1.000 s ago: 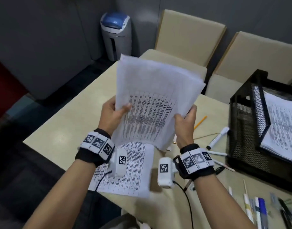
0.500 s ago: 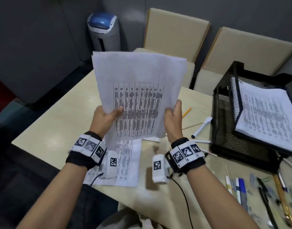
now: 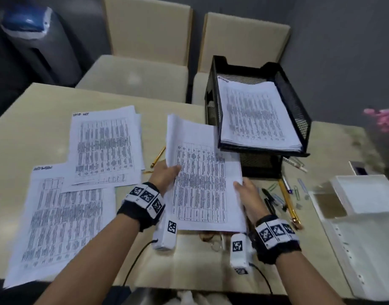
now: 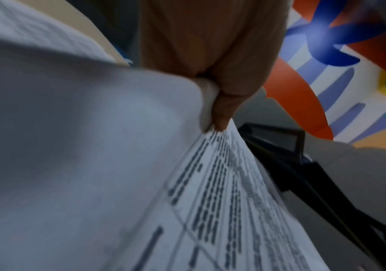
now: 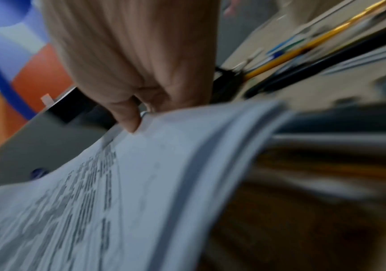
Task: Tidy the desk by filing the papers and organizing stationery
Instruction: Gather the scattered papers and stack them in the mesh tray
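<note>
Hands point(image 3: 167, 176) hold papers point(image 3: 202, 183) beside paper-filled tray point(image 3: 299, 111).

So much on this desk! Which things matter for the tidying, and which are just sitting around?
Part of the job:
- held sheaf of papers, gripped by left hand and right hand
- black mesh tray
- loose papers
- pens and pencils

Just lying about:
- chairs
- bin
- pink flowers

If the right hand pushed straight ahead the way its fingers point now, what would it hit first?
Most likely the black mesh tray: the right hand, gripping the paper stack, points up-table at the tray's lower front. Depth is unclear from the head view; the pens lie just right of that line.
</note>
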The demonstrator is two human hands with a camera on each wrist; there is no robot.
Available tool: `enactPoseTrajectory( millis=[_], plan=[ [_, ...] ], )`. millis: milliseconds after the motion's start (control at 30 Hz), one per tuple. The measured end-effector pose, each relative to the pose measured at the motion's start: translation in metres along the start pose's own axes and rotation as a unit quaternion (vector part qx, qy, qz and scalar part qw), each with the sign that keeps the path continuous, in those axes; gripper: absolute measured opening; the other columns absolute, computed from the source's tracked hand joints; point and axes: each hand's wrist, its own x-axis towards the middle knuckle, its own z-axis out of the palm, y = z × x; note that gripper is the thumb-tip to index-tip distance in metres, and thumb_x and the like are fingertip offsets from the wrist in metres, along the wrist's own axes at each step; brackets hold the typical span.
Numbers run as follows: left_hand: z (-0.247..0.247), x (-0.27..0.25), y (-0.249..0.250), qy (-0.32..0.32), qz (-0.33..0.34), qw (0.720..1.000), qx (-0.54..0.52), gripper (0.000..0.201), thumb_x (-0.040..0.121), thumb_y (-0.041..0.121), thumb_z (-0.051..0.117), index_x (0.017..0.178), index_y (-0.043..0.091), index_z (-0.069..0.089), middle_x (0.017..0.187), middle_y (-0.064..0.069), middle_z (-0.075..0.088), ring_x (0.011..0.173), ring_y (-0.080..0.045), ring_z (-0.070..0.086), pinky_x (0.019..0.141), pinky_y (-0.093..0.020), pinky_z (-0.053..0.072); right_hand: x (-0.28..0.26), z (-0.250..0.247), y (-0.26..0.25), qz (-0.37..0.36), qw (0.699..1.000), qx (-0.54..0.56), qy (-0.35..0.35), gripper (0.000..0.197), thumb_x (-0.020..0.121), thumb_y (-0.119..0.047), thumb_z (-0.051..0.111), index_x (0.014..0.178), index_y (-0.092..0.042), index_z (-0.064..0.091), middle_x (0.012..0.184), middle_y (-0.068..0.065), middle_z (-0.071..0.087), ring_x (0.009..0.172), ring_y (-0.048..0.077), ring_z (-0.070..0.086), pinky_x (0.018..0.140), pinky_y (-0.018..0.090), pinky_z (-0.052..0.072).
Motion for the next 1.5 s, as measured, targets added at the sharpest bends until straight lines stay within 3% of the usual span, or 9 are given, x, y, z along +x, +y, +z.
enactPoseTrajectory(
  millis=[100, 233, 433, 600, 733, 867, 1000, 1267, 1500],
  plan=[
    [0.042, 0.017, 0.014, -0.019, -0.025, 0.999, 0.025, 0.041, 0.093, 0.021, 0.051, 0.125, -0.004, 0.044, 0.075, -0.003, 0.047, 0.064, -0.014, 0.045, 0.064, -0.028, 0.045, -0.016, -0.054, 0.015, 0.069, 0.993, 0.049, -0.077, 0.039, 0.093, -0.009, 0.05, 0.132, -0.011, 0.045, 0.128, 0.013, 0.059, 0.103, 0.028, 0.065, 0.087, 0.043, 0.054],
    [0.081, 0.03, 0.041, -0.05, -0.001, 0.998, 0.038, 0.027, 0.091, 0.016, 0.055, 0.114, 0.003, 0.05, 0.073, -0.004, 0.051, 0.064, -0.017, 0.05, 0.055, -0.026, 0.044, -0.028, -0.097, 0.012, 0.081, 0.991, 0.047, -0.098, 0.032, 0.093, 0.002, 0.045, 0.123, -0.008, 0.047, 0.094, 0.017, 0.072, 0.051, 0.019, 0.067, 0.043, 0.022, 0.054],
    [0.123, 0.044, 0.044, -0.169, 0.045, 0.985, -0.004, 0.034, 0.086, 0.005, 0.059, 0.121, 0.005, 0.059, 0.121, -0.005, 0.061, 0.11, -0.015, 0.057, 0.103, -0.032, 0.041, 0.03, -0.12, -0.023, 0.062, 0.993, 0.075, 0.063, 0.027, 0.096, 0.005, 0.037, 0.121, -0.001, 0.044, 0.089, 0.022, 0.061, 0.037, 0.01, 0.06, 0.037, 0.014, 0.048],
    [0.135, 0.067, 0.039, -0.101, -0.024, 0.993, 0.056, 0.022, 0.087, -0.003, 0.054, 0.066, 0.004, 0.054, 0.059, -0.014, 0.058, 0.027, -0.006, 0.05, 0.035, -0.017, 0.044, 0.071, -0.111, -0.05, 0.047, 0.986, 0.052, 0.148, 0.013, 0.093, 0.011, 0.032, 0.092, 0.004, 0.044, 0.067, 0.016, 0.052, 0.028, 0.011, 0.054, 0.029, 0.016, 0.042],
    [0.13, 0.067, 0.048, -0.091, -0.047, 0.988, 0.115, 0.017, 0.091, 0.002, 0.048, 0.074, 0.002, 0.048, 0.057, -0.01, 0.05, 0.039, -0.02, 0.047, 0.028, -0.015, 0.039, 0.091, -0.104, -0.054, 0.093, 0.985, -0.034, 0.142, 0.036, 0.094, 0.01, 0.034, 0.06, 0.003, 0.043, 0.039, 0.008, 0.059, 0.024, 0.006, 0.051, 0.033, 0.012, 0.045],
    [0.111, 0.058, 0.043, -0.091, 0.032, 0.965, 0.246, 0.009, 0.091, 0.009, 0.046, 0.094, 0.002, 0.051, 0.072, -0.015, 0.062, 0.057, -0.025, 0.059, 0.052, -0.029, 0.056, 0.08, -0.104, -0.048, 0.065, 0.962, -0.175, 0.2, 0.01, 0.087, 0.002, 0.052, 0.086, 0.01, 0.057, 0.091, 0.014, 0.064, 0.062, 0.019, 0.063, 0.056, 0.007, 0.049],
    [0.055, 0.054, 0.041, -0.031, 0.119, 0.97, 0.208, 0.016, 0.092, 0.016, 0.05, 0.105, 0.012, 0.042, 0.065, -0.007, 0.064, 0.04, -0.007, 0.059, 0.049, -0.017, 0.05, 0.053, -0.085, -0.042, -0.027, 0.926, -0.226, 0.303, 0.023, 0.083, -0.005, 0.058, 0.104, 0.002, 0.06, 0.136, 0.021, 0.043, 0.112, 0.035, 0.054, 0.096, 0.037, 0.041],
    [-0.138, 0.052, -0.005, 0.213, 0.026, 0.949, 0.23, 0.018, 0.088, 0.009, 0.048, 0.092, 0.003, 0.065, 0.094, -0.017, 0.07, 0.1, -0.031, 0.063, 0.093, -0.037, 0.047, 0.023, 0.09, -0.065, -0.201, 0.938, -0.28, -0.034, 0.012, 0.087, -0.003, 0.05, 0.092, -0.006, 0.061, 0.09, 0.009, 0.062, 0.084, 0.022, 0.056, 0.077, 0.031, 0.046],
    [-0.243, 0.027, -0.077, 0.279, -0.077, 0.912, 0.291, 0.03, 0.087, 0.009, 0.054, 0.112, -0.005, 0.061, 0.125, -0.023, 0.058, 0.116, -0.038, 0.052, 0.099, -0.037, 0.039, 0.031, 0.236, -0.088, -0.214, 0.872, -0.404, -0.174, 0.023, 0.085, -0.006, 0.049, 0.104, 0.002, 0.06, 0.115, 0.021, 0.061, 0.11, 0.035, 0.053, 0.088, 0.033, 0.043]
  ],
)
